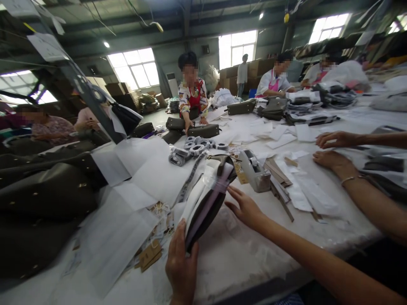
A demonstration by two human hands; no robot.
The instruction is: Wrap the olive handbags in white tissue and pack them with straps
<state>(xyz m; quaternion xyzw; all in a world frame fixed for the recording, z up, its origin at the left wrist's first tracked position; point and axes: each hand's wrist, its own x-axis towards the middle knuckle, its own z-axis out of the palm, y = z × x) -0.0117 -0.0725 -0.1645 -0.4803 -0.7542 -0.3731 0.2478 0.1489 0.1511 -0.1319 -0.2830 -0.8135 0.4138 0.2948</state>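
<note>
In the head view, gripping the lower end of a long, dark grey-brown bag wrapped with white paper and clear film [211, 195] between the thumb and fingers of the left hand [182, 263]. Tilting it above a smooth white table [244, 258], near the middle. Spreading the fingers of the right hand [248, 209] loosely open beside the bag's upper edge, contact being impossible to tell. Lying left of the bag: thin, flat white paper sheets [117, 237] and stiff brown cardboard tags [150, 255]. Standing to its right: a blocky grey tape dispenser [257, 173]. Lying beyond: round grey coils [197, 148].
</note>
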